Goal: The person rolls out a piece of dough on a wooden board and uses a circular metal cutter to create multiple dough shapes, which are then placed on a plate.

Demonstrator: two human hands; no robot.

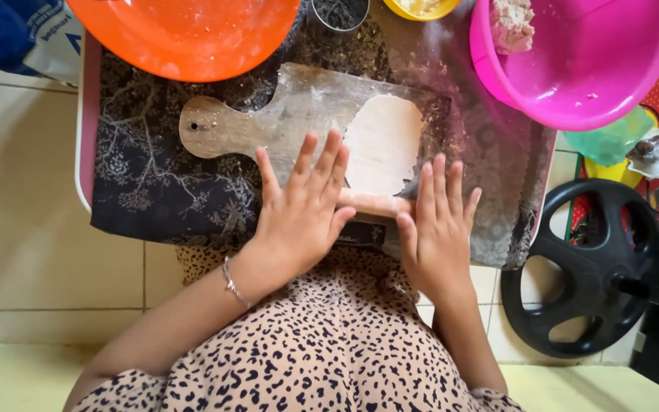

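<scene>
**Both palms flat on the pin, dough half rolled**

Head view, the only one: left hand [299,210] & right hand [436,225] lie flat on a wooden rolling pin [371,204], fingers [322,164] stretched out straight, not clenched, nothing gripped, just pressing down. Pin sits at the near edge of a thin dough sheet [383,145], which lies on the right part of a paddle-shaped wooden board [268,118]. Board rests on a dark patterned cloth [154,183] over the worktop.

Risks, imo: dough looks very thin at the near edge, so hard pressure could tear it or stick it to the pin. Board sits on cloth, so it might slide w/ a strong push. Pink basin [596,61] hangs over the worktop edge; a knock could tip it.

Count: 2 hands, 1 pin, 1 dough sheet, 1 board, 1 orange basin [184,34], 1 pink basin w/ 1 dough lump [511,23], 1 bracelet [232,282], 1 black wheel [585,267] on the floor.
</scene>
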